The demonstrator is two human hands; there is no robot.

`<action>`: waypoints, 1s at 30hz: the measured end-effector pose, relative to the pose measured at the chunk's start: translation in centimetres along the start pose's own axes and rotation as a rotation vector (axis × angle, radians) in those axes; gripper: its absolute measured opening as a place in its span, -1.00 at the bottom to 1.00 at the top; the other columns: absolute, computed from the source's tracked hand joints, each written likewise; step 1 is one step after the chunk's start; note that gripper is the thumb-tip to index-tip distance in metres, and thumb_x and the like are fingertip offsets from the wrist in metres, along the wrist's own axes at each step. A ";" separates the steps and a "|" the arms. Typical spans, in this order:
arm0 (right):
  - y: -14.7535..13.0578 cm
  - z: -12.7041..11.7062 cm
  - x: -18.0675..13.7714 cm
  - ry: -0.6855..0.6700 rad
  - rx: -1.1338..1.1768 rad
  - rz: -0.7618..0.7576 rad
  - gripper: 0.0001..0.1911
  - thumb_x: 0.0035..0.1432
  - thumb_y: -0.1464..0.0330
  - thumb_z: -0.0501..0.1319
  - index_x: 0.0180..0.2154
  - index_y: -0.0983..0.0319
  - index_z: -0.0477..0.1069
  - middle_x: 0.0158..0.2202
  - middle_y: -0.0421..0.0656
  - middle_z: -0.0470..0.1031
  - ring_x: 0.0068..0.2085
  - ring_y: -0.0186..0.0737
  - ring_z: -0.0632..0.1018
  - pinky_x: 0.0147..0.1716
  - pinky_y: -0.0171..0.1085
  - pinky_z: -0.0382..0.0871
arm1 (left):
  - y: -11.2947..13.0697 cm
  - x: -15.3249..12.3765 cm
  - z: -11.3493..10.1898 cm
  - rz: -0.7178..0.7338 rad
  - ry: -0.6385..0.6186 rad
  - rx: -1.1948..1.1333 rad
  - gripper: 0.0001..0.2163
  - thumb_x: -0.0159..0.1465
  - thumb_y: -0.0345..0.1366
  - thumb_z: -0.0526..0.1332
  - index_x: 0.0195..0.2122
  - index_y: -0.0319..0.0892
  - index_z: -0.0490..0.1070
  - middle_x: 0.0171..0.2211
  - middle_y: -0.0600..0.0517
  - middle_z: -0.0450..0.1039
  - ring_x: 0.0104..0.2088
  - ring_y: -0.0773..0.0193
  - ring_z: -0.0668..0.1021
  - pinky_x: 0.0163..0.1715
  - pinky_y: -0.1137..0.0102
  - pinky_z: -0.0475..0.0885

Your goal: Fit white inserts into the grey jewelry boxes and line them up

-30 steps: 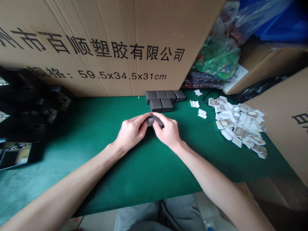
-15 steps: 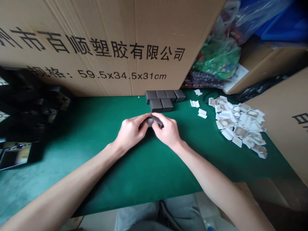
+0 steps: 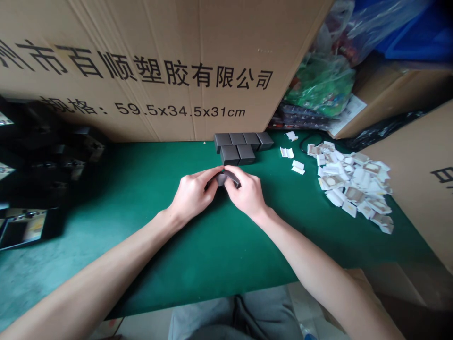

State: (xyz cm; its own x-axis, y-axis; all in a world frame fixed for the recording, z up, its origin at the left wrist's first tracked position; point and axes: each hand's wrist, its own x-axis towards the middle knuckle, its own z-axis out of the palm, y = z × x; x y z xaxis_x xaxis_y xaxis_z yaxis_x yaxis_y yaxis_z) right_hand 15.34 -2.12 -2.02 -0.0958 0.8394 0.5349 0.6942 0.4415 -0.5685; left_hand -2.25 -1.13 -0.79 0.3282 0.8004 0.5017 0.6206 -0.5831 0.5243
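Note:
Between my two hands is a small dark grey box [image 3: 232,178], mostly hidden by the fingers. My left hand [image 3: 194,190] is closed on its left side, and my right hand [image 3: 247,190] on its right side. The fingertips of both hands meet at the box's far edge. A paler grey rounded patch shows between the thumbs; I cannot tell whether it is the box's inside. Just beyond the fingers, several similar dark grey boxes [image 3: 238,147] stand in two rows, all closed.
Green table surface [image 3: 198,274] lies under my hands. On the right is a heap of white paper-like inserts [image 3: 354,182], with 3 loose pieces [image 3: 297,166] left of it. Open black boxes [image 3: 24,226] are stacked at left. A large carton [image 3: 159,28] walls the back.

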 end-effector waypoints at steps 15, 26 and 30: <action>0.0 0.1 0.3 -0.027 0.054 -0.007 -0.65 0.20 0.46 0.18 0.01 0.15 0.48 -0.06 -0.14 0.66 -0.11 -0.13 0.69 -0.09 -0.19 0.61 | -0.3 0.0 0.2 0.022 0.004 -0.011 -0.64 0.33 -0.43 0.14 0.12 -0.18 0.53 0.03 -0.04 0.63 -0.02 0.15 0.68 0.00 0.36 0.60; 0.1 0.2 0.2 -0.024 0.053 -0.015 -0.67 0.21 0.45 0.17 0.01 0.14 0.47 -0.06 -0.14 0.66 -0.10 -0.14 0.69 -0.08 -0.20 0.61 | -0.1 0.0 -0.1 0.004 0.000 -0.030 -0.66 0.33 -0.40 0.17 0.10 -0.15 0.54 -0.02 -0.03 0.65 -0.09 0.16 0.70 -0.05 0.37 0.61; 0.1 0.2 0.2 -0.027 0.049 -0.006 -0.66 0.21 0.45 0.17 0.01 0.16 0.47 -0.05 -0.13 0.66 -0.10 -0.13 0.69 -0.08 -0.19 0.61 | 0.0 0.0 -0.1 0.008 -0.008 -0.032 -0.64 0.30 -0.42 0.17 0.11 -0.18 0.52 -0.01 -0.04 0.65 -0.10 0.17 0.70 -0.06 0.38 0.60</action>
State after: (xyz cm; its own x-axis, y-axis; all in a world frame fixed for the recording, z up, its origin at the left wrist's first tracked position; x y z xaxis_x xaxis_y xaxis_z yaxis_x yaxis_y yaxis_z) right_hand 15.27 -1.85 -2.06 -0.1192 0.8446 0.5220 0.6582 0.4608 -0.5953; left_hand -2.34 -1.11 -0.71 0.3391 0.7967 0.5002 0.5950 -0.5935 0.5420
